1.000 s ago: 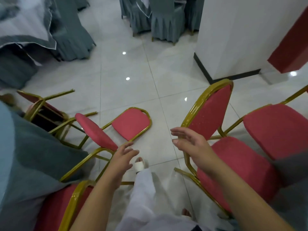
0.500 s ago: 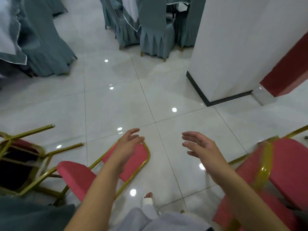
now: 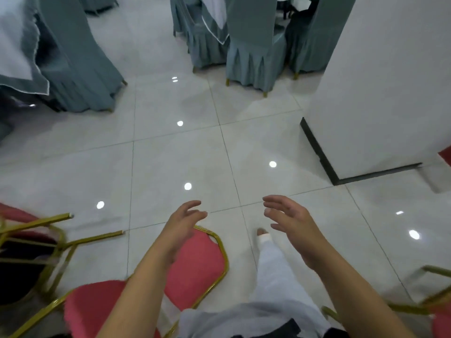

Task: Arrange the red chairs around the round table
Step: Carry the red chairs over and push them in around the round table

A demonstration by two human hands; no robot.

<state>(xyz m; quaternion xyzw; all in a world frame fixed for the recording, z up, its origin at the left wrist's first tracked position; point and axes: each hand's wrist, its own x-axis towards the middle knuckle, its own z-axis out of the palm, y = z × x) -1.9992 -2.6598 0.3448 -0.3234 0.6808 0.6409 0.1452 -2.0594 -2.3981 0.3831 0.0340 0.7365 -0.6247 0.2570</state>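
A red chair with a gold frame [image 3: 195,267] lies tipped on the floor at lower left, its backrest pointing toward the middle. Another overturned red chair [image 3: 29,237] lies at the far left, gold legs sticking out. A sliver of a third chair's gold frame [image 3: 415,308] shows at the lower right edge. My left hand [image 3: 181,225] hovers over the backrest of the tipped chair, fingers apart, holding nothing. My right hand [image 3: 290,220] is out in front over bare floor, also spread and empty.
Shiny white tiled floor [image 3: 180,162] stretches ahead. A white pillar with a black base [image 3: 380,98] stands at right. Grey-covered chairs [image 3: 249,52] ring a table at the top. A table with grey cloth [image 3: 29,57] sits top left. My leg and foot [image 3: 264,242] step forward.
The view has swung up and forward. The red chairs on the right have slid almost out of sight. Both empty hands stay raised, and my foot has stepped ahead.
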